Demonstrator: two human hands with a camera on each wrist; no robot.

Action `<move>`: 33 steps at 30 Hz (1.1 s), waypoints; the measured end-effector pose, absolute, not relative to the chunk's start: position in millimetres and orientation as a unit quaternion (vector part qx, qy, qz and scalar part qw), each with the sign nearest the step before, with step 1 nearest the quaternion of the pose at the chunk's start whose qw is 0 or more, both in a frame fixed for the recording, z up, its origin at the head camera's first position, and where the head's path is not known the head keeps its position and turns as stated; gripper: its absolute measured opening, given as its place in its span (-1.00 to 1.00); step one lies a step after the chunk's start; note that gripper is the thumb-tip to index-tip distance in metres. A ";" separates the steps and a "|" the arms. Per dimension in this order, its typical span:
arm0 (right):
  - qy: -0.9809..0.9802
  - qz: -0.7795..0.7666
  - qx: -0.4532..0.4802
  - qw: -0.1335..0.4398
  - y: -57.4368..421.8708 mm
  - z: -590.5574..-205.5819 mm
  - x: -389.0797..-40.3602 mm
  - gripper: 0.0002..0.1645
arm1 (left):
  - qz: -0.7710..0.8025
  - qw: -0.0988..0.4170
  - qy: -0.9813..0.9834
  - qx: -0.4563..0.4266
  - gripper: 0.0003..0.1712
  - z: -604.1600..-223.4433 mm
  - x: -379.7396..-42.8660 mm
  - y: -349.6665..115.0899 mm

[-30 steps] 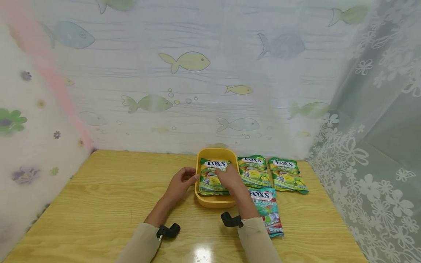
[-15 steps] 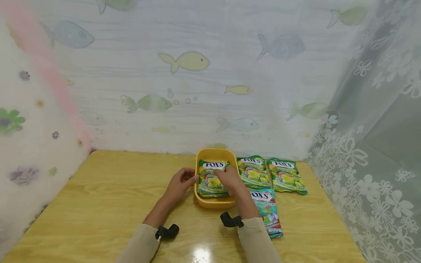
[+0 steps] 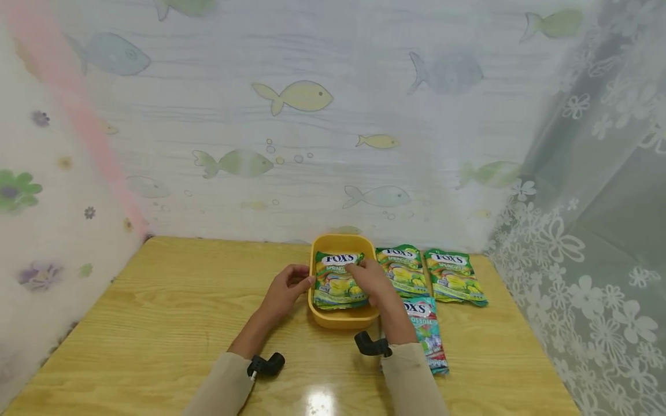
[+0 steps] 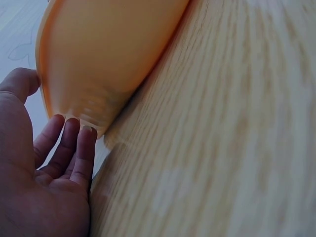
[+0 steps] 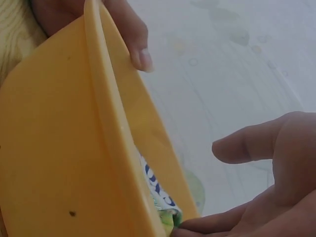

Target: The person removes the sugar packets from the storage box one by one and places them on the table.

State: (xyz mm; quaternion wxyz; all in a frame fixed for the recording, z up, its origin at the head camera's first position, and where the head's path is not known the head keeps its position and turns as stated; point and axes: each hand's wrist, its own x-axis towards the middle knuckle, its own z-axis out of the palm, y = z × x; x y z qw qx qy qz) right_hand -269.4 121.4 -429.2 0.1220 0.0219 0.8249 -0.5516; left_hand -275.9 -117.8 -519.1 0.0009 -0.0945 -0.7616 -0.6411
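Observation:
In the head view a yellow plastic container [image 3: 342, 321] stands at the table's back, holding a green and yellow Fox's candy bag [image 3: 338, 284] that lies face up. My left hand [image 3: 285, 290] holds its left side, the thumb at the rim and fingertips against the outer wall [image 4: 108, 54]. Over the right rim reaches my right hand [image 3: 376, 283]. Its thumb stands apart from the fingers in the right wrist view, while the fingers touch or nearly touch the bag's corner [image 5: 169, 217]. Part of the bag's right edge is hidden by this hand.
Two more green candy bags, a near one [image 3: 402, 271] and a far-right one [image 3: 455, 277], lie right of the container. A teal and red candy bag [image 3: 428, 332] lies in front, partly under the right forearm. A fish-patterned curtain [image 3: 312, 144] hangs behind the wooden table [image 3: 171, 312].
My right hand has shifted slightly right, and its thumb has come off the middle of the bag. The bag stays in the container. My left hand keeps its place.

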 end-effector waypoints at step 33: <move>0.799 -0.577 0.026 0.165 123.6 -435.5 -271.3 -0.01 | -0.645 0.001 -0.760 -0.087 -0.54 -512.8 -273.9 -118.8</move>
